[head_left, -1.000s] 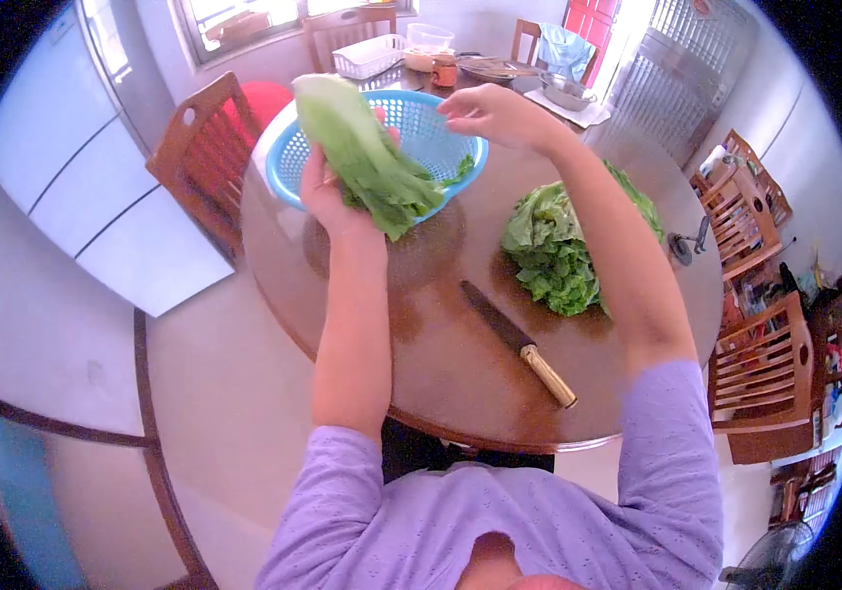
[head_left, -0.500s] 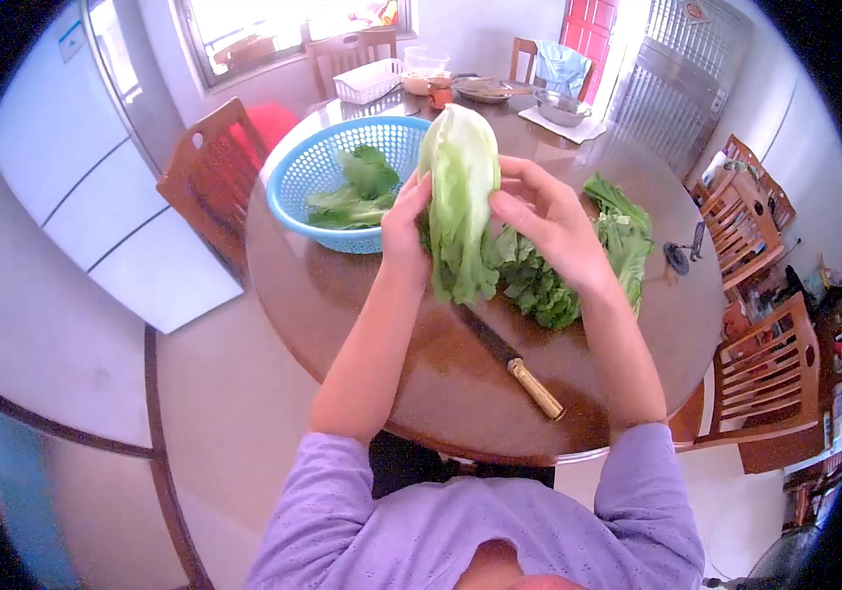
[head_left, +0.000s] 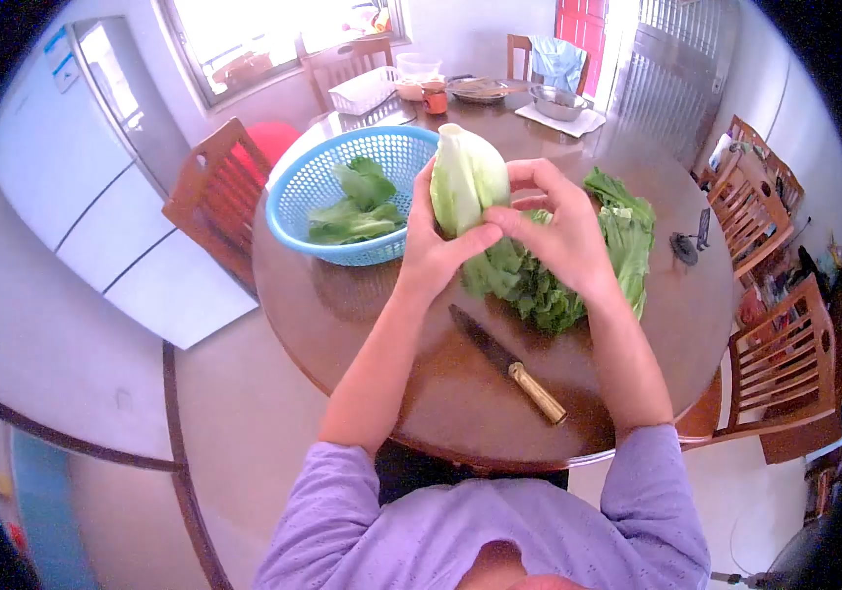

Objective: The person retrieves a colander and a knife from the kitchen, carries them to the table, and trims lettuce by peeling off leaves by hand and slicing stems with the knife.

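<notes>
A pale green head of leafy lettuce [head_left: 470,177] is held up over the table, its white stem end pointing away from me. My left hand [head_left: 433,241] is wrapped round its left side. On the other side, my right hand [head_left: 563,236] grips it with bent fingers, and both thumbs meet on its near face. More leafy greens [head_left: 629,241] lie on the table beyond and under my right hand. A knife [head_left: 529,383] with a dark blade and brass-coloured handle rests below my hands. Left of the lettuce, a blue plastic colander [head_left: 288,231] holds several loose green leaves [head_left: 357,211].
The round brown table [head_left: 342,324] carries a white basket [head_left: 367,90], an orange-red jar [head_left: 434,98] and a metal bowl [head_left: 558,103] at its far side. A small black stand [head_left: 686,248] is at the right. Wooden chairs [head_left: 209,192] surround the table.
The lettuce has turned and tilted in my hands, so its stem end shows more. My thumbs have come together on its near side. The view has shifted slightly.
</notes>
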